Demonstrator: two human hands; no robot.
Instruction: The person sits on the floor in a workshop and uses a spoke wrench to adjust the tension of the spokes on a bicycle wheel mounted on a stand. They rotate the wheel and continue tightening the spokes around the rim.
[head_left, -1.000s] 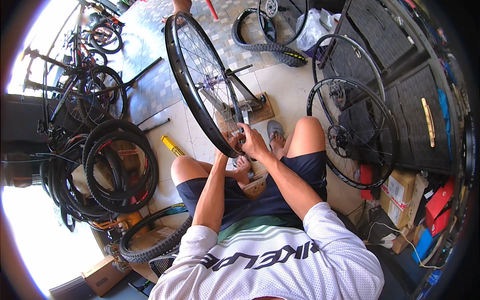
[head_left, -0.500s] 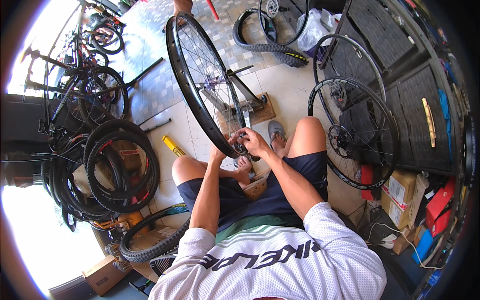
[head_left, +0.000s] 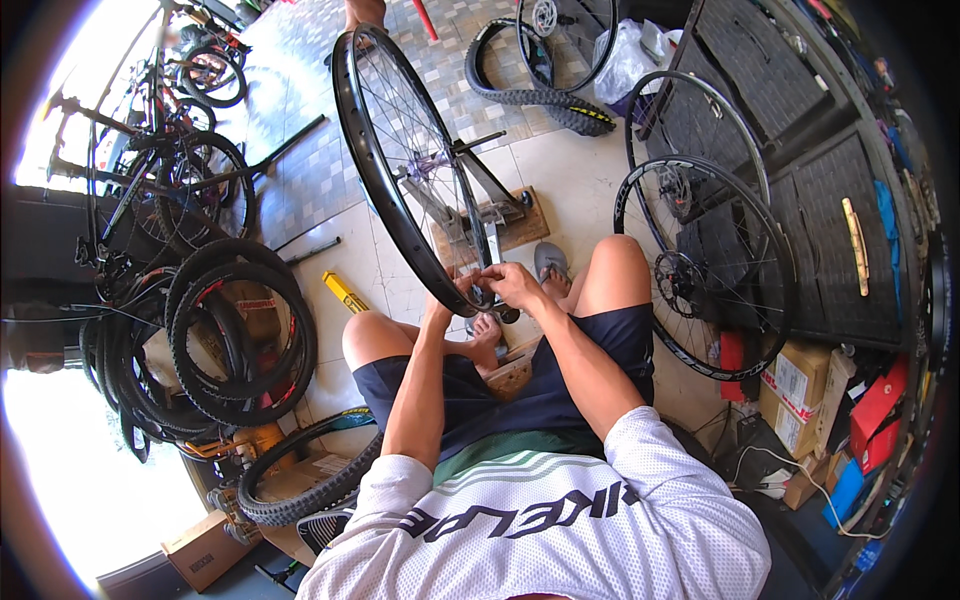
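A bare bicycle wheel with a black rim (head_left: 375, 175) stands upright before me, its spokes running to the hub. Its stand has a metal arm (head_left: 493, 183) on a wooden base (head_left: 533, 213). At the wheel's lower end, my left hand (head_left: 447, 294) is closed around the rim, which partly covers its fingers. Just right of it, my right hand (head_left: 514, 287) is closed in a pinch by the lower spokes; whatever lies between its fingertips is too small to make out. The two hands' fingertips nearly meet.
Stacked tyres (head_left: 240, 345) and parked bicycles (head_left: 205, 185) fill the left. Two wheels (head_left: 632, 190) lean against a dark cabinet (head_left: 810, 235) at right. A yellow bar (head_left: 345, 292) lies left of my knee; a small basket (head_left: 510, 375) sits between my legs. Another person's hand (head_left: 365, 12) shows beyond the wheel.
My right hand's fingers have shifted slightly down and straightened a little at the lower spokes. My left hand stays at the rim, and the wheel looks unmoved.
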